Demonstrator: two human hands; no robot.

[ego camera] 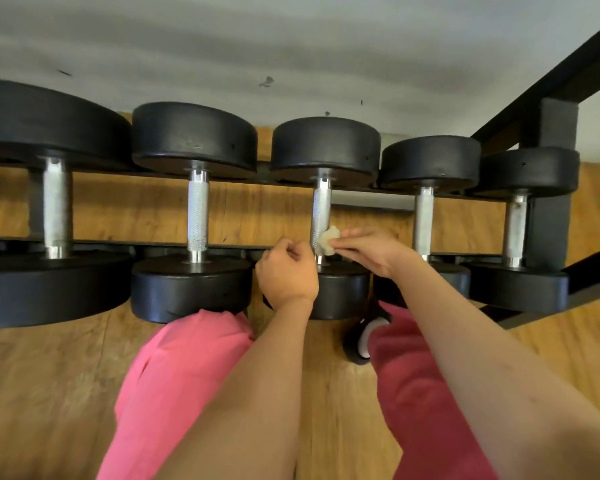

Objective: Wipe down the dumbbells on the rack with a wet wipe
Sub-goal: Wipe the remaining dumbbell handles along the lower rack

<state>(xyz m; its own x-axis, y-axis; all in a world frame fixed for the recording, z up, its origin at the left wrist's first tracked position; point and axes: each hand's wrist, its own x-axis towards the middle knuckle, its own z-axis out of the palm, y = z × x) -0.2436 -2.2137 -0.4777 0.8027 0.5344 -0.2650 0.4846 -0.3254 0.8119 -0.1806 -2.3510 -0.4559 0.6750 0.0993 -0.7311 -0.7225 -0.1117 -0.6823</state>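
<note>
Wet wipe (328,240), crumpled, is pinched by right hand (368,252) and pressed on low end of handle of middle dumbbell (321,206) on rack (551,216). Left hand (286,271) is curled beside; can't tell if holding sth. Probably the other 4 dumbbells (197,216) are left.

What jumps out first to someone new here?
Five black dumbbells line the rack across the frame's upper half. At centre, the right hand pinches a crumpled wet wipe against the middle dumbbell's steel handle, the left hand curled beside it. Pink trousers fill the bottom.
</note>
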